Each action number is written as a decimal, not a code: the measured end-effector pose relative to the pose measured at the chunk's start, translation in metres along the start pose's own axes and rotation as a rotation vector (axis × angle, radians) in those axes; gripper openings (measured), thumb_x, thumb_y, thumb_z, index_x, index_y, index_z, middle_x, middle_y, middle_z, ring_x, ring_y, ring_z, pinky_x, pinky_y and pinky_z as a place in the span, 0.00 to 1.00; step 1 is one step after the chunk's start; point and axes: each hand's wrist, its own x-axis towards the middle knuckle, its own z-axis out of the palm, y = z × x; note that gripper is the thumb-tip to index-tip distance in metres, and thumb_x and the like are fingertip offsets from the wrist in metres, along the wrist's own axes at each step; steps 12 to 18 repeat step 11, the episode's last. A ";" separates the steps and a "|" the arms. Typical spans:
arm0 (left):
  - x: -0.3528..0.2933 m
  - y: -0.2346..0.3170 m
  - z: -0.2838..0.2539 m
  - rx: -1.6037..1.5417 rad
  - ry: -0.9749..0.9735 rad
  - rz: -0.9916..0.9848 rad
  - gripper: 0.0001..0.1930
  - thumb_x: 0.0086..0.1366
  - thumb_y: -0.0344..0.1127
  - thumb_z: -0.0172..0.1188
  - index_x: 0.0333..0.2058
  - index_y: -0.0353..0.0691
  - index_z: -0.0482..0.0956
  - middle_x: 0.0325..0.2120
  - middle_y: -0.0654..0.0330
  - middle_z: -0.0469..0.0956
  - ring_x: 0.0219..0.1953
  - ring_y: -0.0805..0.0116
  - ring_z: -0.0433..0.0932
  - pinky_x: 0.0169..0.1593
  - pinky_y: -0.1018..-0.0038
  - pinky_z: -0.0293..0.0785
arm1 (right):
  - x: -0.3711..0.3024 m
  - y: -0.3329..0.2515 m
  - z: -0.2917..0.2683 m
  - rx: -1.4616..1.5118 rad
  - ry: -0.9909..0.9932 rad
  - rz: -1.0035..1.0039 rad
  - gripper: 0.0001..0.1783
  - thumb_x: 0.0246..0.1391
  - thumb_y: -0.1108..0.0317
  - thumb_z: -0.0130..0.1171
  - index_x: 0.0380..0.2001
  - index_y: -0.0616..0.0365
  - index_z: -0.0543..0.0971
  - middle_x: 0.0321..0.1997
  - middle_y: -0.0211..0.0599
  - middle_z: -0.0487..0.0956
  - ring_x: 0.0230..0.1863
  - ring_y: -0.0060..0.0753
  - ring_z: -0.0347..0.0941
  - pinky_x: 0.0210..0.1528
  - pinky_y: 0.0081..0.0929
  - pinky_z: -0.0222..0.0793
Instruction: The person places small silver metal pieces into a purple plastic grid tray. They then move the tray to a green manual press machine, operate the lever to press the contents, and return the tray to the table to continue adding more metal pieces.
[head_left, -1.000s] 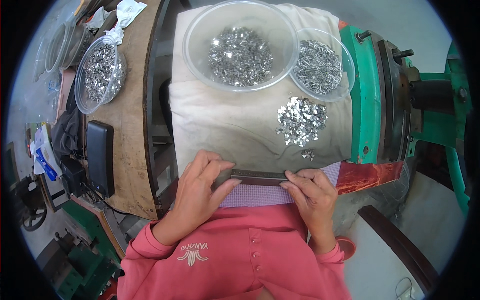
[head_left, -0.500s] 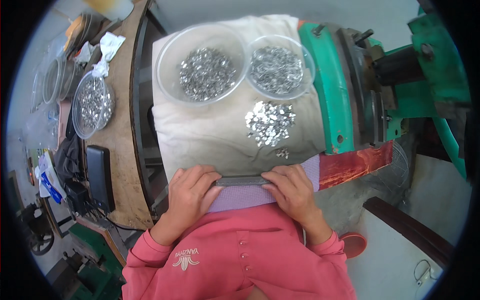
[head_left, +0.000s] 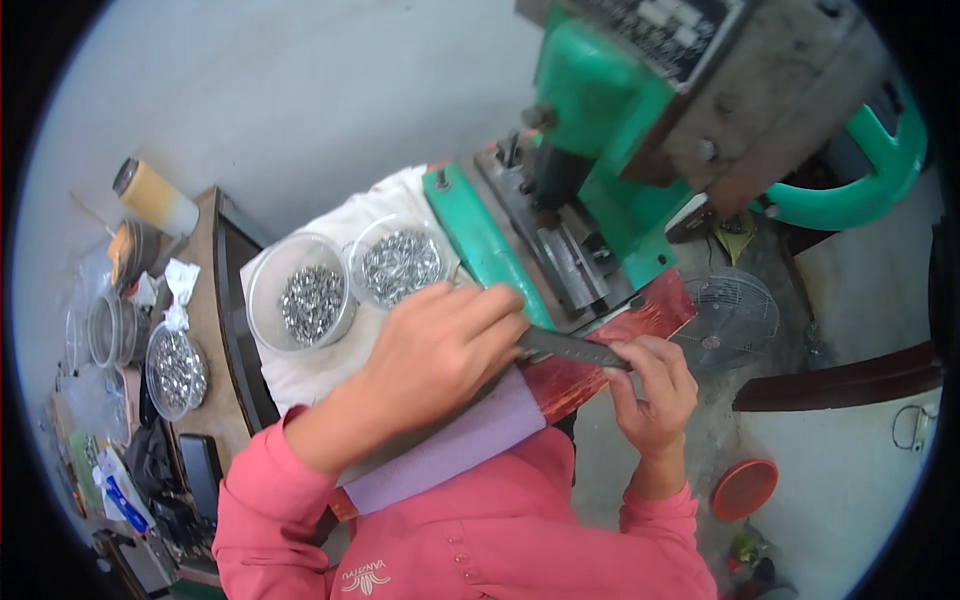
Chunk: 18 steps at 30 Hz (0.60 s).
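At the far left, a shallow clear bowl [head_left: 176,370] of small shiny metal parts sits on the wooden desk [head_left: 205,300], with a yellow-wrapped cylinder [head_left: 155,198] standing further back near the wall. A white cloth [head_left: 330,365] covers the next part of the desk and carries two clear tubs side by side: the left tub [head_left: 298,293] and the right tub [head_left: 398,262], both filled with small metal pieces.

The left hand [head_left: 440,350] reaches across in front of the tubs, its grip closed over the near end of a dark metal strip [head_left: 575,350], fingers curled on top of it. A lilac foam pad [head_left: 450,445] lies below that wrist, at the edge of the cloth.

The strip runs level from the left hand to the right hand [head_left: 655,390], which pinches its other end between thumb and fingers, grip closed. The strip is held in the air just in front of the green press machine [head_left: 620,150], above a reddish-brown board [head_left: 600,375]. Both sleeves are pink.

To the right, on the floor, stand a small fan [head_left: 735,315] and a red round lid [head_left: 745,488].
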 end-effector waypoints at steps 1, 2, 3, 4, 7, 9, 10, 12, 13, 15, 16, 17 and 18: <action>0.019 -0.011 0.010 -0.017 -0.027 0.066 0.10 0.53 0.34 0.67 0.32 0.40 0.78 0.34 0.63 0.74 0.33 0.66 0.76 0.35 0.69 0.69 | -0.004 0.005 -0.002 -0.038 0.042 0.040 0.17 0.44 0.76 0.72 0.41 0.59 0.82 0.38 0.38 0.79 0.28 0.34 0.76 0.27 0.28 0.73; 0.032 -0.019 0.017 -0.027 -0.063 0.124 0.08 0.53 0.34 0.66 0.31 0.40 0.77 0.33 0.62 0.72 0.34 0.65 0.76 0.36 0.68 0.70 | -0.006 0.009 -0.001 -0.063 0.083 0.082 0.17 0.45 0.77 0.71 0.41 0.59 0.82 0.38 0.38 0.79 0.27 0.32 0.76 0.26 0.27 0.73; 0.043 -0.025 0.021 -0.004 -0.101 0.145 0.09 0.53 0.34 0.67 0.31 0.40 0.77 0.34 0.62 0.73 0.34 0.64 0.77 0.37 0.67 0.72 | -0.005 0.010 0.000 -0.055 0.095 0.120 0.16 0.47 0.77 0.70 0.41 0.60 0.82 0.38 0.39 0.79 0.25 0.28 0.76 0.24 0.24 0.73; 0.053 -0.030 0.028 0.015 -0.141 0.172 0.10 0.53 0.34 0.67 0.32 0.39 0.77 0.35 0.62 0.73 0.35 0.63 0.78 0.38 0.66 0.73 | -0.007 0.014 0.004 -0.053 0.116 0.142 0.16 0.47 0.77 0.70 0.41 0.60 0.82 0.38 0.39 0.79 0.25 0.27 0.77 0.24 0.24 0.73; 0.073 -0.040 0.046 0.067 -0.244 0.264 0.10 0.53 0.34 0.67 0.32 0.39 0.76 0.35 0.62 0.72 0.37 0.62 0.78 0.39 0.65 0.74 | -0.014 0.016 0.009 -0.053 0.138 0.243 0.15 0.47 0.76 0.70 0.41 0.61 0.81 0.37 0.40 0.79 0.26 0.29 0.78 0.25 0.26 0.75; 0.085 -0.040 0.047 0.120 -0.308 0.321 0.10 0.54 0.35 0.66 0.32 0.40 0.76 0.34 0.62 0.72 0.37 0.63 0.78 0.40 0.66 0.75 | -0.019 0.019 0.013 -0.038 0.161 0.248 0.15 0.48 0.75 0.70 0.41 0.60 0.81 0.38 0.40 0.79 0.27 0.31 0.79 0.26 0.27 0.75; 0.088 -0.040 0.049 0.142 -0.340 0.344 0.09 0.54 0.35 0.66 0.32 0.40 0.76 0.34 0.62 0.72 0.37 0.63 0.78 0.41 0.66 0.75 | -0.023 0.021 0.015 -0.035 0.162 0.251 0.15 0.48 0.75 0.70 0.41 0.60 0.81 0.38 0.40 0.79 0.28 0.32 0.79 0.26 0.27 0.76; 0.092 -0.040 0.050 0.165 -0.370 0.367 0.09 0.54 0.35 0.66 0.32 0.40 0.76 0.35 0.62 0.72 0.37 0.63 0.78 0.42 0.66 0.76 | -0.025 0.022 0.016 -0.027 0.177 0.253 0.15 0.48 0.74 0.71 0.41 0.60 0.82 0.38 0.40 0.80 0.29 0.33 0.80 0.27 0.26 0.76; 0.092 -0.040 0.050 0.165 -0.370 0.367 0.09 0.54 0.35 0.66 0.32 0.40 0.76 0.35 0.62 0.72 0.37 0.63 0.78 0.42 0.66 0.76 | -0.025 0.022 0.016 -0.027 0.177 0.253 0.15 0.48 0.74 0.71 0.41 0.60 0.82 0.38 0.40 0.80 0.29 0.33 0.80 0.27 0.26 0.76; 0.092 -0.040 0.050 0.165 -0.370 0.367 0.09 0.54 0.35 0.66 0.32 0.40 0.76 0.35 0.62 0.72 0.37 0.63 0.78 0.42 0.66 0.76 | -0.025 0.022 0.016 -0.027 0.177 0.253 0.15 0.48 0.74 0.71 0.41 0.60 0.82 0.38 0.40 0.80 0.29 0.33 0.80 0.27 0.26 0.76; 0.092 -0.040 0.050 0.165 -0.370 0.367 0.09 0.54 0.35 0.66 0.32 0.40 0.76 0.35 0.62 0.72 0.37 0.63 0.78 0.42 0.66 0.76 | -0.025 0.022 0.016 -0.027 0.177 0.253 0.15 0.48 0.74 0.71 0.41 0.60 0.82 0.38 0.40 0.80 0.29 0.33 0.80 0.27 0.26 0.76; 0.092 -0.040 0.050 0.165 -0.370 0.367 0.09 0.54 0.35 0.66 0.32 0.40 0.76 0.35 0.62 0.72 0.37 0.63 0.78 0.42 0.66 0.76 | -0.025 0.022 0.016 -0.027 0.177 0.253 0.15 0.48 0.74 0.71 0.41 0.60 0.82 0.38 0.40 0.80 0.29 0.33 0.80 0.27 0.26 0.76; 0.092 -0.040 0.050 0.165 -0.370 0.367 0.09 0.54 0.35 0.66 0.32 0.40 0.76 0.35 0.62 0.72 0.37 0.63 0.78 0.42 0.66 0.76 | -0.025 0.022 0.016 -0.027 0.177 0.253 0.15 0.48 0.74 0.71 0.41 0.60 0.82 0.38 0.40 0.80 0.29 0.33 0.80 0.27 0.26 0.76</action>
